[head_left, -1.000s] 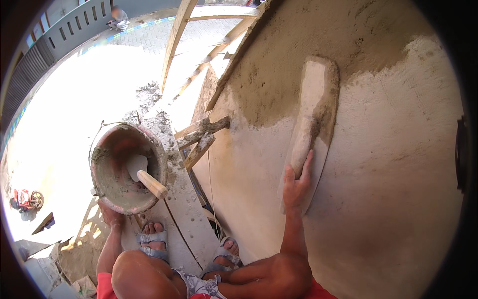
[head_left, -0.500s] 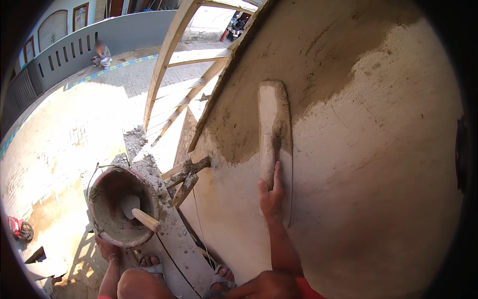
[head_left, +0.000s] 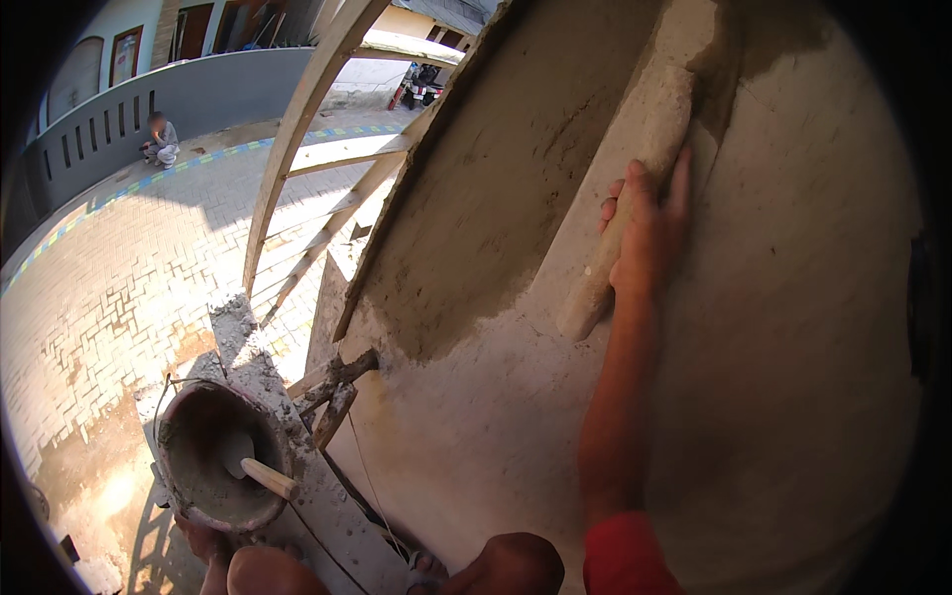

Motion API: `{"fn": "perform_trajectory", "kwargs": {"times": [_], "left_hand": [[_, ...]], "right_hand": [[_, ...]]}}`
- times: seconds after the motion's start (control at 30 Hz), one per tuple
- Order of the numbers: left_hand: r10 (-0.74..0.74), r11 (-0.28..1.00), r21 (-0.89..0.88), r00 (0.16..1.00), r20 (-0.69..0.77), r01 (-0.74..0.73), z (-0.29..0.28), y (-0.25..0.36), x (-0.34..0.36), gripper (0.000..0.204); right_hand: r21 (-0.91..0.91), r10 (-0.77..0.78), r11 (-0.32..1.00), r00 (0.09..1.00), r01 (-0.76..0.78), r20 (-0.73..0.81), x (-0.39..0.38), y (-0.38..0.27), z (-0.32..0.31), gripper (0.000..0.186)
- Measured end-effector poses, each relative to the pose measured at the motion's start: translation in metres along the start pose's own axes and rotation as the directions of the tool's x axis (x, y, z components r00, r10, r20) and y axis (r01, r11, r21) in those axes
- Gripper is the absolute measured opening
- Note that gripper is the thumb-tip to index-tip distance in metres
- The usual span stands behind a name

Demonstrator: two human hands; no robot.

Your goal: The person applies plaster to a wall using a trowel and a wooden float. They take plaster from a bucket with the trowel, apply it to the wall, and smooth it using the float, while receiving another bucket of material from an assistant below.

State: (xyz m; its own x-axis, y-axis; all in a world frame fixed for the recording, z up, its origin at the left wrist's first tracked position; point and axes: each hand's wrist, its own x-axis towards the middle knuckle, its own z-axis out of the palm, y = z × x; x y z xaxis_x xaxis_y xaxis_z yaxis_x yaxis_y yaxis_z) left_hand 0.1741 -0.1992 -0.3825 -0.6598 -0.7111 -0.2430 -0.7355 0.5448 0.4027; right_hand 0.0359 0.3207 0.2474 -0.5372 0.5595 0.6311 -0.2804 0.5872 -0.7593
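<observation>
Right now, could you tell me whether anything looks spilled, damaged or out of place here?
Yes: loose mortar is spilled in crumbly heaps on the plank beside the bucket. Otherwise the right hand presses the float to the wall, and nothing else stands out.

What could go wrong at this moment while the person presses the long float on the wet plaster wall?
The right hand holds the float high at full arm's reach, so it might slip and gouge the wet plaster. The left hand grips a mortar bucket with a trowel handle sticking out; it may tip on the narrow plank.
</observation>
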Motion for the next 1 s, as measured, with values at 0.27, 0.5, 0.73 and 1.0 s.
{"fn": "perform_trajectory", "kwargs": {"times": [0.27,0.5,0.73,1.0], "left_hand": [[-0.043,0.999,0.011,0.999,0.000,0.043,-0.028,0.029,-0.011,0.070],[-0.044,0.999,0.009,0.998,0.043,0.044,-0.031,0.057,-0.025,0.067],[-0.047,0.999,0.014,0.996,0.075,0.046,-0.038,0.069,-0.028,0.065],[-0.081,0.997,0.008,0.993,0.090,0.081,-0.041,0.055,-0.026,0.063]], "right_hand": [[-0.263,0.202,0.955,0.952,-0.139,0.230,-0.099,0.079,-0.034,0.078],[-0.257,0.210,0.951,0.970,-0.173,0.125,-0.085,0.047,-0.056,0.076],[-0.074,-0.124,0.989,0.987,0.132,0.101,0.085,-0.090,-0.035,0.075],[-0.045,-0.273,0.959,0.957,0.278,0.100,0.189,-0.143,0.041,0.080]]}}
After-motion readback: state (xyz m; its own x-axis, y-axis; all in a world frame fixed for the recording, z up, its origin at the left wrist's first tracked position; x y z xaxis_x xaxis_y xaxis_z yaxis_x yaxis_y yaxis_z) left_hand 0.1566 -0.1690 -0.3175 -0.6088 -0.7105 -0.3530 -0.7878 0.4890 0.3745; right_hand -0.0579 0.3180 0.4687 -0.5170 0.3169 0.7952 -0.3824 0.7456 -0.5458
